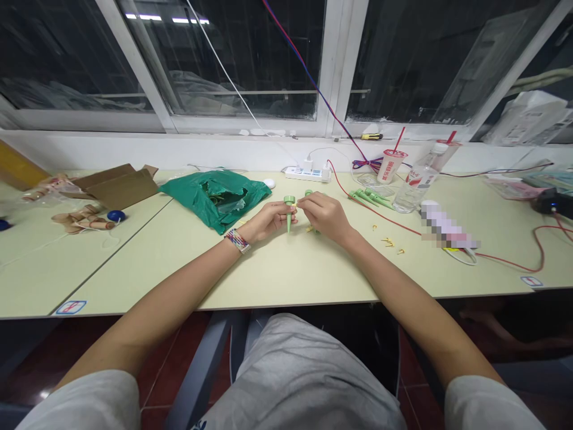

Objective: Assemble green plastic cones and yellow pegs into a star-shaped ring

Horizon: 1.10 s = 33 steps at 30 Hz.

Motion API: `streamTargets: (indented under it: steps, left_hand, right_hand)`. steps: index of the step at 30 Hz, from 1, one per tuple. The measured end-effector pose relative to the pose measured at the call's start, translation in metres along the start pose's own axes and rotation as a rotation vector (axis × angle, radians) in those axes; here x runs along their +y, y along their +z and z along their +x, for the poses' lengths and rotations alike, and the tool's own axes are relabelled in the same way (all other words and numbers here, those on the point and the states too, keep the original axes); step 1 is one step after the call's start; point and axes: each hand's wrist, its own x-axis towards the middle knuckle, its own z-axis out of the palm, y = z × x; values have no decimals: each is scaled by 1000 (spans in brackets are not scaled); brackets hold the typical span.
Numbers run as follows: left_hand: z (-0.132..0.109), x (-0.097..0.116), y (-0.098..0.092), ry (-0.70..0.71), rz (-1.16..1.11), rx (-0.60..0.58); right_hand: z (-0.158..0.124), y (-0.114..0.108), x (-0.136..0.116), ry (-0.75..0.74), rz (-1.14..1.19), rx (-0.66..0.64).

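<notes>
My left hand is closed around a green plastic spike, which is upright with its round cap on top and its tip pointing down. Beside the cap, my right hand pinches a small yellow part against the spike's upper side. Whether the yellow part sits in the spike or only touches it, I cannot tell. Partly hidden behind my right fingers is another green capped piece. Several more green spikes lie to the right, and small yellow parts are scattered on the table.
A torn green plastic bag lies left of my hands, near a cardboard box and wooden toys. Rightward stand a lidded cup and a clear bottle. A power strip and a red cable lie behind.
</notes>
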Motion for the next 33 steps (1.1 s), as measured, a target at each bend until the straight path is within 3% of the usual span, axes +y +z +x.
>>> streamTargets:
  steps: [8,13,16,21,27,33]
  left_hand:
    - [-2,-1,0,206,187,94]
    - [-5,2,6,310,350,118]
    - [-4,2,5,300,345,122]
    - [-3,-1,-1,274,319,142]
    - [-3,-2,0,255,307,98]
    - [-6,0,4,267,319,63]
  right_hand:
    - [2,7,-5,414,393,1]
    - [2,8,-6,571,530,-78]
    - [1,7,-7,572,487,-76]
    - [1,5,-7,434,416,6]
    - [2,0,-10,481,332,-88]
    - [3,-3,-12,410,265,-93]
